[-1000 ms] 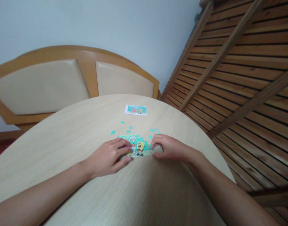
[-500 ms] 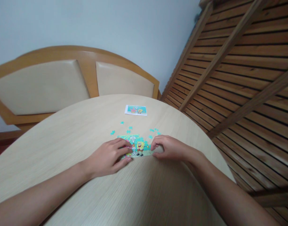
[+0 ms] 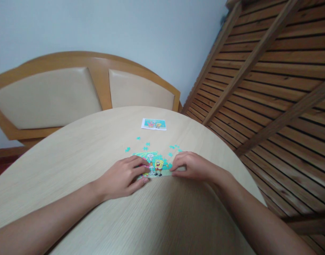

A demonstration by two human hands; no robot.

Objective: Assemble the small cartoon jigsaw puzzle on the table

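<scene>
A partly assembled jigsaw puzzle (image 3: 158,166) with cartoon figures on a teal ground lies flat on the table in front of me. My left hand (image 3: 129,176) rests over its left end, fingers spread and lying on the pieces, covering part of a pink figure. At the right end, my right hand (image 3: 190,166) has thumb and fingertips drawn together in a pinch on a jigsaw piece at the puzzle's lower right edge. The fingers mostly hide that piece.
Loose teal jigsaw pieces (image 3: 145,148) lie scattered beyond the puzzle, with more loose pieces (image 3: 172,146) near my right hand. Farther back is a reference picture card (image 3: 154,124). Behind the round wooden table (image 3: 98,141) stand a padded bench back (image 3: 45,95) and a slatted wooden panel (image 3: 258,78).
My right thumb and fingers have come closer together at the puzzle's right edge, narrowing the gap between them. My left hand stays in place.
</scene>
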